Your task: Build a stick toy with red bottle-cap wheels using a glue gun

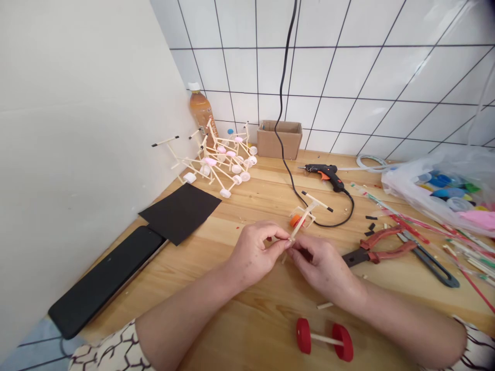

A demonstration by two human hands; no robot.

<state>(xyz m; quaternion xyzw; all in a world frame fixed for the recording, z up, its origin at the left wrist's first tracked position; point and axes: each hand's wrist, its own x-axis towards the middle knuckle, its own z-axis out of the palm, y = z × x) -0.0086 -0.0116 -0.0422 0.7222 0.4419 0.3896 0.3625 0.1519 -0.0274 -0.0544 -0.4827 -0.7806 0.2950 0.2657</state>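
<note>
The left hand [257, 253] and right hand [325, 269] are pinching the stick frame [300, 224] near its lower end above the surface [235, 335], apparently steadying its thin joint; the red wheel pair [327, 339] is lying nearby, seemingly for easy reach

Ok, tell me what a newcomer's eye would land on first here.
Probably the red wheels joined by a pale stick, at the bottom, right of centre. Next, the stick frame in the left hand and right hand near the middle, then the stick models by the bottle.
</note>
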